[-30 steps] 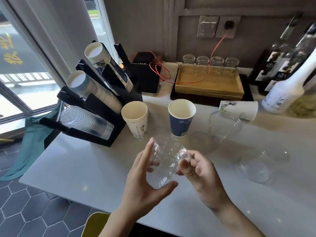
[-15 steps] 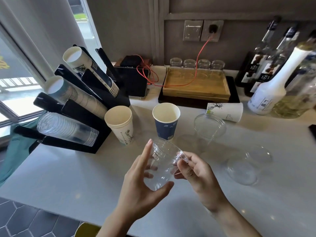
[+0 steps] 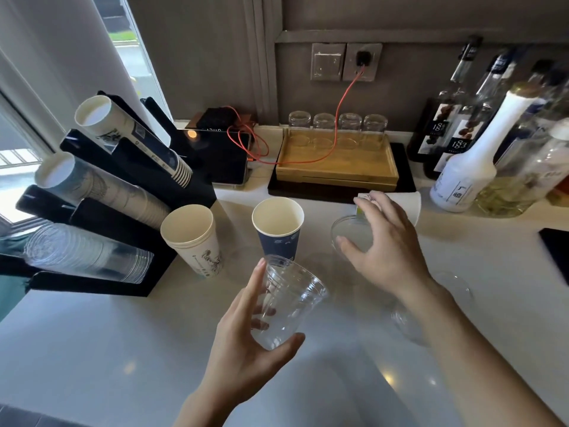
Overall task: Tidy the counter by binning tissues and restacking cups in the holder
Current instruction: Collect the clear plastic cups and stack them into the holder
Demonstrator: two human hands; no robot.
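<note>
My left hand [image 3: 243,343] grips a clear plastic cup [image 3: 289,303] tilted above the white counter [image 3: 92,349]. My right hand [image 3: 381,251] is spread open over a second clear plastic cup [image 3: 345,234] lying on its side; whether the fingers touch it I cannot tell. A cream paper cup [image 3: 194,238] and a blue paper cup [image 3: 278,231] stand upright behind. A white paper cup [image 3: 406,204] lies on its side at the back. Another clear cup [image 3: 455,291] lies half hidden behind my right forearm. The black cup holder [image 3: 129,192] at left carries three slanted stacks of cups.
A wooden tray [image 3: 338,167] with several upturned glasses sits at the back on a black base. Bottles [image 3: 465,167] crowd the back right. A black device [image 3: 215,158] with a red cable stands beside the holder. A dark mat [image 3: 557,251] lies at the right edge.
My right hand has let go of the held clear cup and reached forward over the clear cup lying behind it. My left hand alone keeps the first cup.
</note>
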